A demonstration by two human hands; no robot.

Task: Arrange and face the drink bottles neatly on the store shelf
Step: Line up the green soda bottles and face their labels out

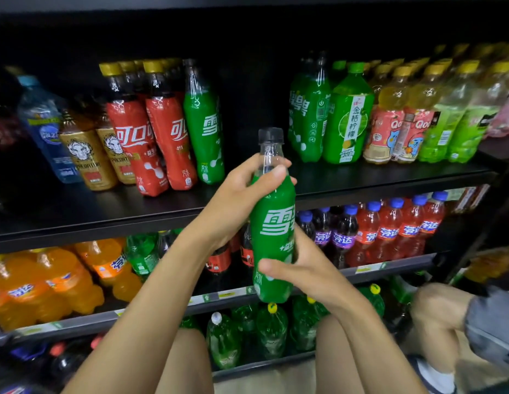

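Observation:
A green soda bottle (274, 223) with a black cap is upright in mid-air in front of the shelves. My left hand (242, 191) grips its shoulder and neck from the left. My right hand (301, 268) holds its lower body, thumb across the front. Its white label faces me. On the top shelf (162, 211) stand a matching green bottle (203, 132), two red cola bottles (151, 137) and gold-labelled bottles (88, 155) at the left. A dark gap lies between them and more green bottles (310, 115) at the right.
Yellow-capped juice bottles (404, 115) fill the top shelf's right end. The middle shelf holds orange soda (49, 280) at the left and red and purple soda (389, 231) at the right. Large green bottles (271, 331) stand below. Another person's knee (438, 305) is at the lower right.

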